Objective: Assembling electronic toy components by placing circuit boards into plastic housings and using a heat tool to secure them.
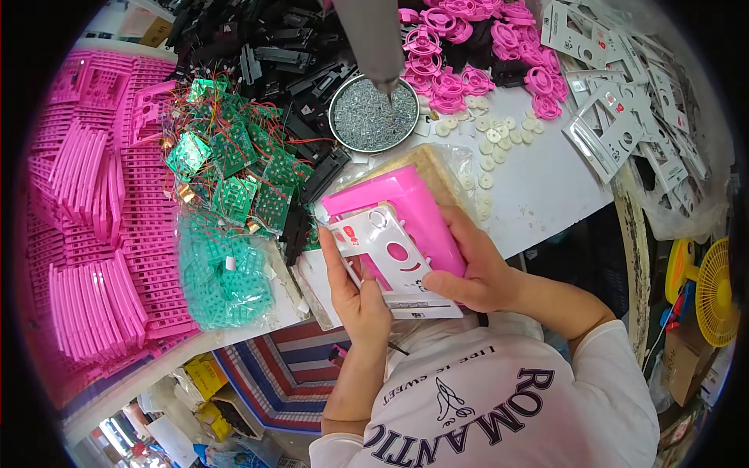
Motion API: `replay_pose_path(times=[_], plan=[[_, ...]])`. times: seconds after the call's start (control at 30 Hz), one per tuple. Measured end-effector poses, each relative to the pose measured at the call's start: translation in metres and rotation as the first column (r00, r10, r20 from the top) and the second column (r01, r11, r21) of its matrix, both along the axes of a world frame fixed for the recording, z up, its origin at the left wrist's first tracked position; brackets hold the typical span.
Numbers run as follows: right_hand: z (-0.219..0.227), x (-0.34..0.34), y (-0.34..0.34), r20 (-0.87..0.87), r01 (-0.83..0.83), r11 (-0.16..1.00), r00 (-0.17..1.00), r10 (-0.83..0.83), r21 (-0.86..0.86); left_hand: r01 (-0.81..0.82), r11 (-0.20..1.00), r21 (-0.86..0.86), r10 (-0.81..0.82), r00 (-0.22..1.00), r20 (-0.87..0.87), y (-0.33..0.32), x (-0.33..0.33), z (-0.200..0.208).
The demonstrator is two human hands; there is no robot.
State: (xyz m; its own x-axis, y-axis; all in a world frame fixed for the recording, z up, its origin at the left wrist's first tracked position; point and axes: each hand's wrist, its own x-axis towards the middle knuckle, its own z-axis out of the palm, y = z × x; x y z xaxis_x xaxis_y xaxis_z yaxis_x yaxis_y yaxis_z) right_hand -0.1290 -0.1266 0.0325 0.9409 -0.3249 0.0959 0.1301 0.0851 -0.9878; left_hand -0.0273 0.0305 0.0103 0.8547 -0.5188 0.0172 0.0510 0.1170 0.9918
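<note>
Both hands hold a white plastic faceplate with cut-outs against a pink plastic casing, just above the near edge of the worktable. My left hand grips the lower left side of the faceplate, its index finger stretched along the edge. My right hand is wrapped around the right side of the casing, with its thumb pressed on the faceplate. Under and behind the casing lies a tan pad in clear plastic. Beyond it stands a round metal dish of small screws, below a hanging grey tool.
Pink panels are stacked at left. Beside them sit green circuit boards with red wires and a bag of teal parts. Black parts, pink rings, white discs and more faceplates lie further back.
</note>
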Motion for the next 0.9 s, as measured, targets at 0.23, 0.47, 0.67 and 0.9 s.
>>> replay_pose_path(times=[0.23, 0.47, 0.67, 0.9], plan=[[0.001, 0.004, 0.0, 0.061, -0.04, 0.995, 0.998, 0.034, 0.095, -0.044, 0.996, 0.077, 0.037, 0.995, 0.089, -0.002, -0.004, 0.005], [0.002, 0.005, 0.01, 0.059, -0.048, 0.83, 0.998, 0.018, 0.555, 0.038, 0.99, 0.137, -0.071, 0.967, 0.245, 0.014, 0.003, 0.024], [0.005, 0.01, 0.012, 0.045, -0.11, 0.902, 0.994, 0.101, 0.416, -0.12, 0.992, -0.038, 0.125, 0.98, 0.155, 0.015, -0.003, 0.029], [0.001, 0.004, 0.024, 0.047, -0.152, 0.853, 0.988, 0.149, 0.499, -0.068, 0.991, 0.111, 0.045, 0.98, 0.195, 0.029, 0.0, 0.024]])
